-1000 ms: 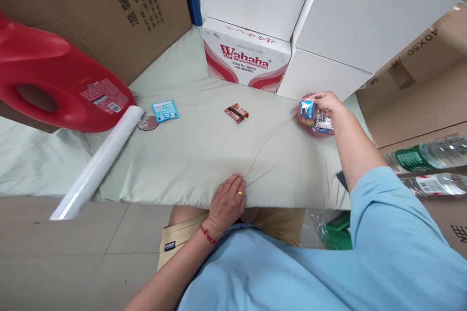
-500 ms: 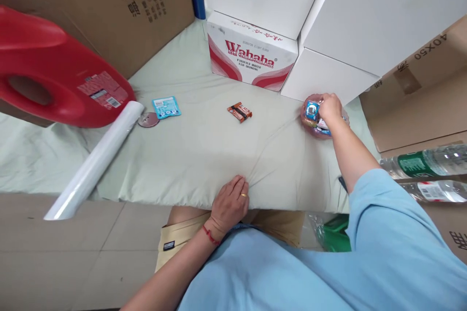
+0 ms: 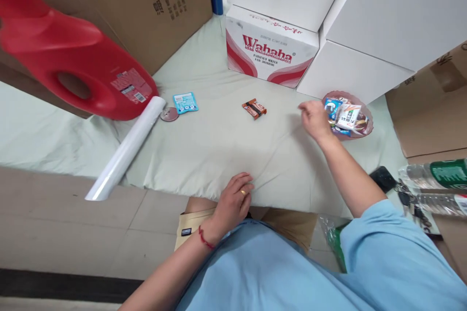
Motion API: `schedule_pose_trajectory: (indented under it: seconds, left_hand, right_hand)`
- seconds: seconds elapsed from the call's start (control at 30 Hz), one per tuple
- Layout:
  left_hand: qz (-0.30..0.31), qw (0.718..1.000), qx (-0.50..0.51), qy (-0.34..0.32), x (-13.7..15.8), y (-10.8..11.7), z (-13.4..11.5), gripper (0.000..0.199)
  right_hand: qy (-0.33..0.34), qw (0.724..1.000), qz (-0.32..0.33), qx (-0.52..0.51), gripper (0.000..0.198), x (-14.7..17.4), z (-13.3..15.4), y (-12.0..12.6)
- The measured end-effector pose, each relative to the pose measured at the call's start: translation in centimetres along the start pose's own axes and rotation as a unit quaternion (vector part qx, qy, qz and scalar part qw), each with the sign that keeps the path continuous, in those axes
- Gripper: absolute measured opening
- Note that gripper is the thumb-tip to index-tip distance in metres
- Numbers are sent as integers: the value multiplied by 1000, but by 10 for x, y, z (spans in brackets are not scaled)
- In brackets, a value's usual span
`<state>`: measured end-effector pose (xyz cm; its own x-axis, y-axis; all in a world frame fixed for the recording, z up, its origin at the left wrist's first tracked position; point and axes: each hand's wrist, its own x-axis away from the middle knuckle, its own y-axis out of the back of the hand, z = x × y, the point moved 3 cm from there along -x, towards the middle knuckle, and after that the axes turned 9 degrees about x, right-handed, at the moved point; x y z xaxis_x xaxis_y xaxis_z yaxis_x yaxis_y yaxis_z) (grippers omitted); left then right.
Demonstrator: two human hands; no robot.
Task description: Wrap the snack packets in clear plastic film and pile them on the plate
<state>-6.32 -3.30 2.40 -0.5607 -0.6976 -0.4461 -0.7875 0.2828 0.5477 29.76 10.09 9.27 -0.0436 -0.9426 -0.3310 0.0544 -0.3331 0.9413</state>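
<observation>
My right hand hovers over the cloth just left of a pink bowl. Its fingers are pinched together, and whatever they may hold is hidden. Wrapped snacks fill the bowl, with a white packet on top and a blue packet beside it. My left hand rests at the table's front edge, fingers lying loosely on the cloth and nothing visible in them. Between the bowl and the left side lies an orange-brown snack packet. Further left are a light blue packet and a round pinkish disc.
A red jug and a white roll lie at left, the roll overhanging the front edge. A Wahaba-style carton marked Wahaha and white boxes stand behind. Bottles, keys and a black object are at right.
My right hand has come out of the bowl and moved left over the cloth. The white packet in the bowl now shows fully. My left hand stays at the edge; the view has shifted.
</observation>
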Motion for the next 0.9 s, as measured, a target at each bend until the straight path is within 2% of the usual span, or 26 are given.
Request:
schedule_pose_trajectory:
  seconds: [0.07,0.13,0.23,0.33,0.43,0.5,0.6,0.67,0.73,0.83,0.9]
  left_hand:
    - [-32,999,-17,19,-3,23,9,27]
    - [-55,995,-73,48,-15,50,26,25]
    - [-80,977,-158,122,-53,92,69,26]
    - [-95,954,-220,180,-104,125,119,39]
    - [-58,926,-242,284,-143,133,162,57]
    - [-36,923,-232,303,-155,124,173,63]
    - [4,934,-212,289,-152,97,164,64]
    - [32,941,-203,268,-140,80,147,65]
    - [25,944,-217,248,-122,74,126,69]
    - [-22,948,-243,203,-87,90,100,62]
    - [-94,938,-259,208,-58,118,92,57]
  right_hand:
    - [102,989,77,-71,41,16,37,-23]
    - [153,975,119,-111,45,39,65,-44]
    - [128,978,115,-114,51,67,84,-62]
    - [94,985,91,-111,50,78,86,-66]
    - [88,986,82,-116,49,78,84,-64]
    - [86,986,79,-117,49,76,83,-63]
    - [89,985,76,-123,49,76,82,-63]
    - [90,985,76,-129,48,76,82,-64]
    - [90,984,76,-134,48,76,81,-64]
    - [91,983,75,-137,48,75,80,-65]
    - [92,983,72,-139,47,75,79,-65]
